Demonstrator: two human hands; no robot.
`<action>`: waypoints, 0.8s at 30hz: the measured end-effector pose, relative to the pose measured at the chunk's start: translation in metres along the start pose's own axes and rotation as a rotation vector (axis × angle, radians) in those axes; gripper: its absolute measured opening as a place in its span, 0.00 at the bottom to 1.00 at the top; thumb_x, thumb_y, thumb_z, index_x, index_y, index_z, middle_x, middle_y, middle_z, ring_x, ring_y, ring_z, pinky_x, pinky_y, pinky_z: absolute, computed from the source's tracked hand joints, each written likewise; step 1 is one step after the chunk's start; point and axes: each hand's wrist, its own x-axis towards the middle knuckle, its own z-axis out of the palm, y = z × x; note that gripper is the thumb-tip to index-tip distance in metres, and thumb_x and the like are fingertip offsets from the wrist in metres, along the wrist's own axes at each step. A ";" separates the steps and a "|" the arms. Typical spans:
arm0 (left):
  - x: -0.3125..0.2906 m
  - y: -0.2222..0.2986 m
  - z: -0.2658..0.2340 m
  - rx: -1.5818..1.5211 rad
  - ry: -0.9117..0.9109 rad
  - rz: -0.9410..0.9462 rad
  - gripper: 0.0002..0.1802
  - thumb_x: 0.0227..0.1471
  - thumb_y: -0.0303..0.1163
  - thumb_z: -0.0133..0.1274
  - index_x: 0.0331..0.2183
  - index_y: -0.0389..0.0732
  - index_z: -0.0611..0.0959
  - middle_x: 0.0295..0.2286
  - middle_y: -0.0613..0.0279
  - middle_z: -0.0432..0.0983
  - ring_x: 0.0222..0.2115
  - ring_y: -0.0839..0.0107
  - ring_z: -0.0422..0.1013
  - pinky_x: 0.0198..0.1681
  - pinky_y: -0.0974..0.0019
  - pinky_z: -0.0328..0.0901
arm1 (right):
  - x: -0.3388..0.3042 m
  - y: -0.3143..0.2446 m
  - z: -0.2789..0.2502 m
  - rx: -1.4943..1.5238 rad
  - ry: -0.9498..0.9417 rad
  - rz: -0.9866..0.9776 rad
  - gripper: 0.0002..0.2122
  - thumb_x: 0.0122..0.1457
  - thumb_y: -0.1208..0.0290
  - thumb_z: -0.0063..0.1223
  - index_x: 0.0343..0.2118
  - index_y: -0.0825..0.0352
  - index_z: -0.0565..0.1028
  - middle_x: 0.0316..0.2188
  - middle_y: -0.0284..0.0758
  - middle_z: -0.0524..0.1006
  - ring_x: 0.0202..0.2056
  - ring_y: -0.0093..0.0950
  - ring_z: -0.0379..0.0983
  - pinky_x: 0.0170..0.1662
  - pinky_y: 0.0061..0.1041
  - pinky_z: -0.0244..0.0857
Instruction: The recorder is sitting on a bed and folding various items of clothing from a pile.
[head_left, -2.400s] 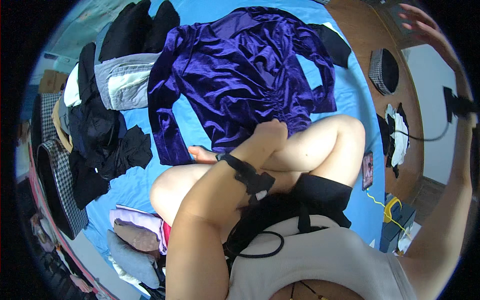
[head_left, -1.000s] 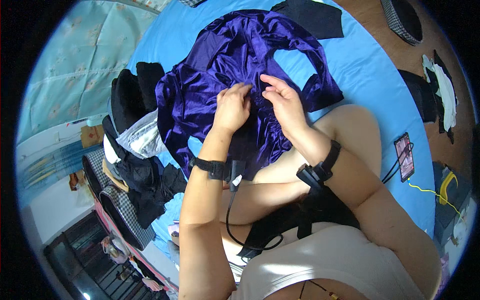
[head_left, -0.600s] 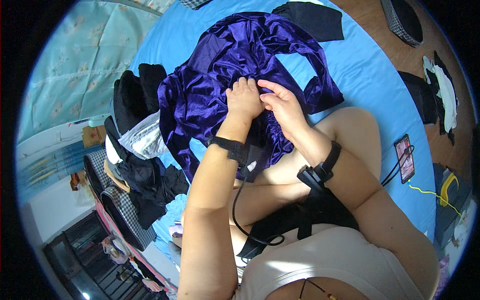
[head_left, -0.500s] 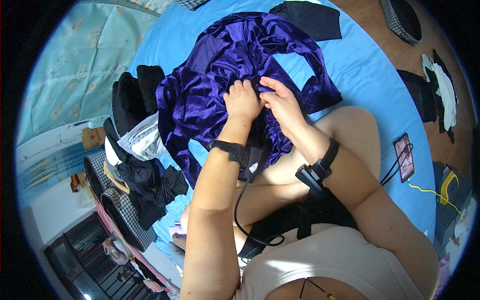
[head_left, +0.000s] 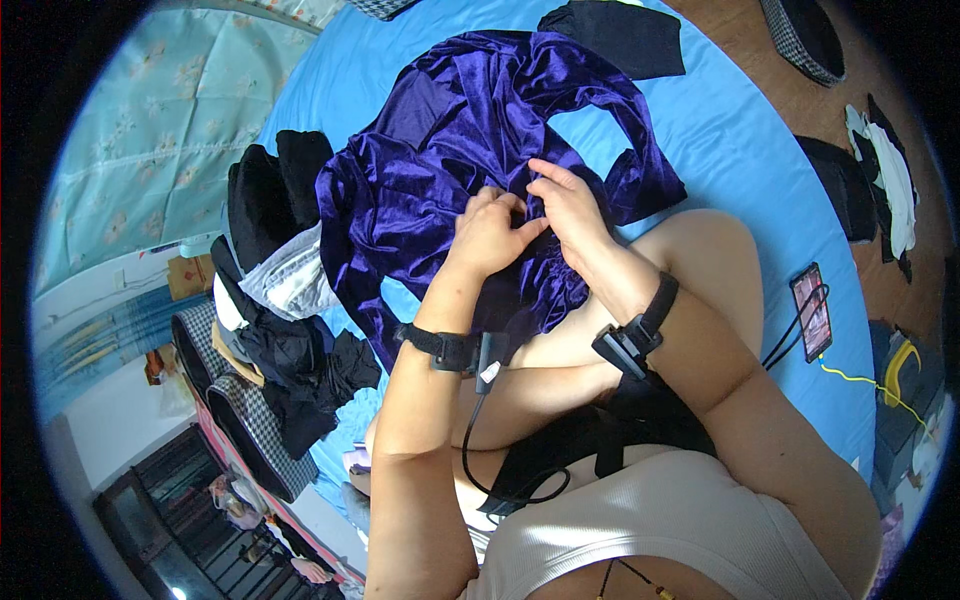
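A shiny purple velvet top [head_left: 440, 130] with long sleeves lies spread and wrinkled in front of my crossed legs, its near edge gathered close to my lap. My left hand [head_left: 490, 235] rests on its middle, fingers curled into the cloth and thumb reaching toward the other hand. Close beside it, my right hand [head_left: 572, 208] pinches the same fabric, with its index finger fairly straight. The fingertips of both hands are partly hidden in the folds. Black straps with small devices circle both wrists, and a black cable runs from the left one.
A light blue sheet [head_left: 720, 150] lies under everything. Folded black clothing [head_left: 620, 40] sits at the far side. Dark and white clothes [head_left: 290, 270] pile up at left beside checkered bins [head_left: 255, 440]. A phone [head_left: 811, 312] with cables lies at right; more clothes [head_left: 885, 180] are beyond the edge.
My left hand has drawn back slightly toward me and turned, its thumb now stretched out to the right. My right hand has barely shifted. The top stays spread in place.
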 end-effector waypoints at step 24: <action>-0.038 0.015 -0.044 0.536 -0.441 0.311 0.20 0.33 0.45 0.56 0.24 0.37 0.78 0.26 0.54 0.72 0.35 0.58 0.67 0.47 0.56 0.51 | -0.005 -0.010 0.001 0.083 0.009 0.036 0.14 0.49 0.77 0.43 0.40 0.65 0.72 0.21 0.21 0.66 0.22 0.11 0.55 0.30 0.13 0.51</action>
